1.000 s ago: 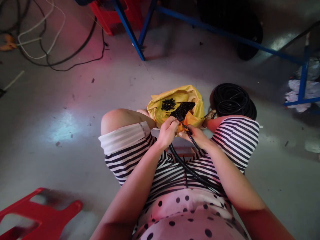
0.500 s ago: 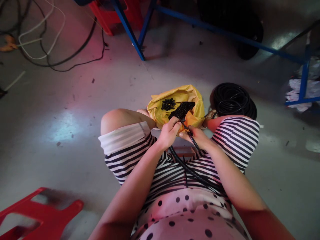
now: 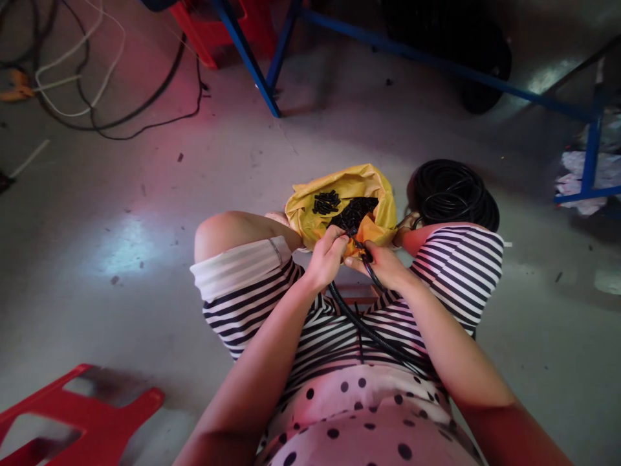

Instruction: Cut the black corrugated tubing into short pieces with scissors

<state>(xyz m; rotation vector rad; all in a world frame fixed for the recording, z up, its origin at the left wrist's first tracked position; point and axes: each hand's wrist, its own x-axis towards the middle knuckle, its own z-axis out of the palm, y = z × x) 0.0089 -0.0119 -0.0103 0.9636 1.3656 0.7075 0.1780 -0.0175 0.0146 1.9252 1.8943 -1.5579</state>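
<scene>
Yellow bag [image 3: 310, 217], black tube pieces [image 3: 326, 202], black-and-white striped shorts [image 3: 242, 291], red stool [image 3: 77, 414], blue frame [image 3: 252, 61]

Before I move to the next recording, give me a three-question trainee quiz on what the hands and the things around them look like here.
1. True or false: both hands grip the black corrugated plastic tube.
2. Which container holds the short black tube pieces? A) a red plastic crate B) the crumpled yellow plastic bag C) a blue metal tray
3. Fill in: beside the person's right knee, on the grey concrete floor, lies a ___ of black tubing.

Key
1. True: the left hand and the right hand pinch its end together, just in front of the bag.
2. B
3. coil
</scene>
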